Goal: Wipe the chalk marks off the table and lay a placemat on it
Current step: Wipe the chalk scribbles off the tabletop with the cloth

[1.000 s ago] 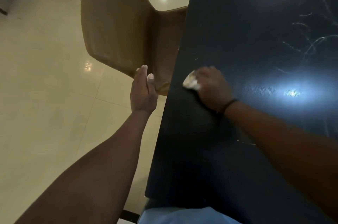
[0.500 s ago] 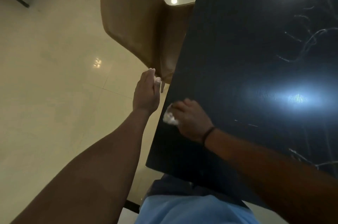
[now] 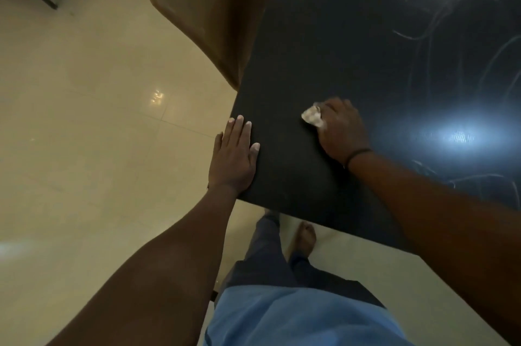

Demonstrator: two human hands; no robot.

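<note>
Left hand: my left hand, off the table edge by the tan moulded chair a moment ago, now lies flat, fingers straight, on the dark matte table near its corner.
Right hand: my right hand grips the crumpled white wipe, swung back inward from the edge.
Meaning: I judge the near-left patch done; pale chalk marks remain far right.
Hidden: no placemat in view; glare masks some marks.
</note>
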